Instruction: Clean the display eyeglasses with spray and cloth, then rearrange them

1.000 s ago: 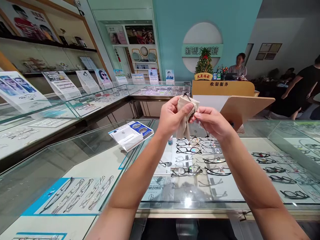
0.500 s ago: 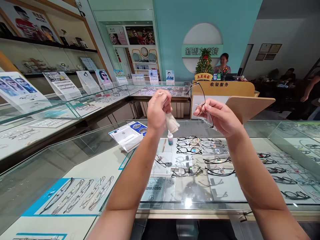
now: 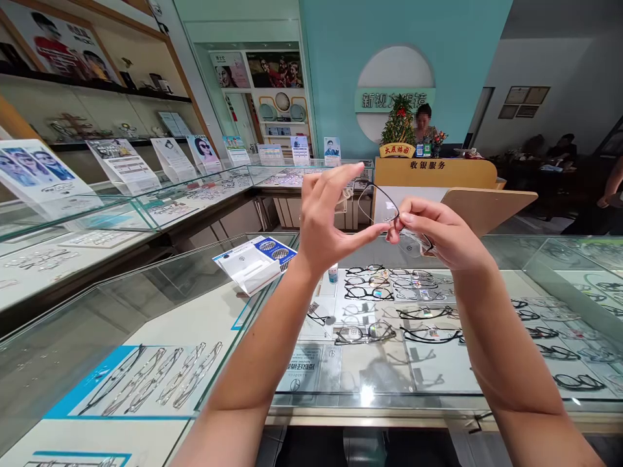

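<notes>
My right hand (image 3: 433, 230) pinches a pair of thin dark-rimmed eyeglasses (image 3: 382, 188) near the bridge, one lens raised to its left. Facing it, my left hand (image 3: 326, 217) has its thumb and index finger spread wide, the thumb tip by the lower rim of that lens. A small part of a pale cloth (image 3: 344, 200) shows behind its other fingers, which curl partly out of sight. Below the hands, a small white bottle (image 3: 333, 274) stands on the glass counter (image 3: 360, 400), partly hidden by my left wrist.
Rows of eyeglasses (image 3: 365, 333) lie in the glass case. A folded white and blue leaflet (image 3: 253, 266) stands to the left. Farther back are an orange-topped desk (image 3: 438, 174), a potted plant (image 3: 399, 123) and a person (image 3: 423, 123) behind the desk.
My left thumb and index finger have spread apart and come up to the glasses. The cloth, which hung below my left hand, now shows only behind its fingers. My right hand has shifted slightly right.
</notes>
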The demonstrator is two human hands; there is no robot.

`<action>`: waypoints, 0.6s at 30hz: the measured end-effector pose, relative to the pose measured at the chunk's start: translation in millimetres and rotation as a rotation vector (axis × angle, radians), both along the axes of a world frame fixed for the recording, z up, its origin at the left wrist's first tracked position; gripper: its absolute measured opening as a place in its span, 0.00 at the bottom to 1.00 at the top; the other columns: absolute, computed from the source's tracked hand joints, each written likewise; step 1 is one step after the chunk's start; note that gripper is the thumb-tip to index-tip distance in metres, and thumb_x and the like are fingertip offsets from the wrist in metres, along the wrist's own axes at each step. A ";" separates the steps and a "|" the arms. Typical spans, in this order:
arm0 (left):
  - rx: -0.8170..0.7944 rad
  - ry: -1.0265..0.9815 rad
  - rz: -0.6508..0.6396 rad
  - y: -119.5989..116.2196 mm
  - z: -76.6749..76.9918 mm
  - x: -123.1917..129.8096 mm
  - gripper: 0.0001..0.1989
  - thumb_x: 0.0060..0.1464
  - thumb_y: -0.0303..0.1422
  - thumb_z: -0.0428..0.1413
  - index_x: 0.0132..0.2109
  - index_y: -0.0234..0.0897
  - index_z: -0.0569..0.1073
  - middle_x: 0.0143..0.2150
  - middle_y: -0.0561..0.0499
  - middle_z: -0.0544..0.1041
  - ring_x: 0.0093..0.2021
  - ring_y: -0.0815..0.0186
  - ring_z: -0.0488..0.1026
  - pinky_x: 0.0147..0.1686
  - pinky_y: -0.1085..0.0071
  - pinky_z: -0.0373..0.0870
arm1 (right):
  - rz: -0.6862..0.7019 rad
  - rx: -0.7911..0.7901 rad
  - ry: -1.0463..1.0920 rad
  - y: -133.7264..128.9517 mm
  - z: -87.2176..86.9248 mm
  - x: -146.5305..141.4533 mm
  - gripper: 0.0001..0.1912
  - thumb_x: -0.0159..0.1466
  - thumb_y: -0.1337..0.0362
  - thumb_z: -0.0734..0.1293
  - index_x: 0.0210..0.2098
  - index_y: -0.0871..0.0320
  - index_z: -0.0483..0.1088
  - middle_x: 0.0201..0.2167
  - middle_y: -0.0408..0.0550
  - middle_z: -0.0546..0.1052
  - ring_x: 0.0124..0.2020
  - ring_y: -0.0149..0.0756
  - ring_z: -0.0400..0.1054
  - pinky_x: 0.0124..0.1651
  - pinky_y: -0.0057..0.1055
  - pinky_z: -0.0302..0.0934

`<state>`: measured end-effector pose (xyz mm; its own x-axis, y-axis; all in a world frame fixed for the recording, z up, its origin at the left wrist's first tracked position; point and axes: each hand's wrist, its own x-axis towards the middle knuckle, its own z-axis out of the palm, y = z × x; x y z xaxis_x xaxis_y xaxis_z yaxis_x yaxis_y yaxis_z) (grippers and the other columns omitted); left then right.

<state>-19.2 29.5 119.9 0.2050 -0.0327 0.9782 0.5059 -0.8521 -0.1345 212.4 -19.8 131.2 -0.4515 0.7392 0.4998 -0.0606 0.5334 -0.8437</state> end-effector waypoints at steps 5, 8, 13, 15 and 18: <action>0.010 0.030 0.015 -0.7 -1.4 0.6 0.35 0.57 0.57 0.66 0.64 0.46 0.72 0.59 0.45 0.82 0.58 0.52 0.78 0.61 0.52 0.68 | -0.013 0.004 -0.017 -7.0 5.4 0.8 0.14 0.74 0.56 0.69 0.34 0.55 0.70 0.31 0.46 0.80 0.37 0.33 0.73 0.34 0.29 0.61; 0.036 0.029 0.018 -2.0 0.3 0.9 0.35 0.56 0.56 0.67 0.65 0.47 0.72 0.59 0.46 0.82 0.58 0.53 0.78 0.60 0.52 0.69 | -0.046 0.037 -0.050 -11.8 7.5 -0.6 0.15 0.74 0.54 0.70 0.34 0.55 0.71 0.32 0.47 0.80 0.37 0.34 0.73 0.32 0.29 0.61; 0.055 -0.063 -0.043 -4.2 0.0 -1.7 0.34 0.54 0.54 0.70 0.63 0.50 0.74 0.58 0.47 0.82 0.57 0.52 0.78 0.60 0.51 0.70 | -0.456 0.384 0.123 -15.3 2.6 -10.8 0.09 0.70 0.54 0.71 0.41 0.51 0.73 0.43 0.49 0.80 0.47 0.41 0.76 0.48 0.39 0.72; -0.008 -0.173 -0.054 -4.9 -2.0 -2.9 0.34 0.52 0.54 0.71 0.62 0.51 0.74 0.58 0.47 0.81 0.60 0.50 0.76 0.61 0.50 0.69 | -0.693 0.634 0.260 -13.8 -1.0 -15.1 0.10 0.69 0.52 0.69 0.45 0.49 0.72 0.47 0.49 0.78 0.53 0.45 0.76 0.58 0.45 0.71; -0.077 -0.397 -0.021 -7.5 -3.6 -3.0 0.34 0.52 0.56 0.70 0.61 0.51 0.73 0.58 0.45 0.78 0.62 0.49 0.73 0.60 0.49 0.71 | -0.885 0.872 0.286 -13.2 -5.0 -18.8 0.15 0.68 0.49 0.68 0.51 0.47 0.72 0.52 0.50 0.76 0.58 0.52 0.74 0.65 0.53 0.68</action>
<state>-22.2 22.1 116.3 -0.1891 0.0435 0.9810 0.4882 -0.8626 0.1324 193.6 -33.0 126.2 0.2294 0.1102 0.9671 0.4774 0.8531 -0.2104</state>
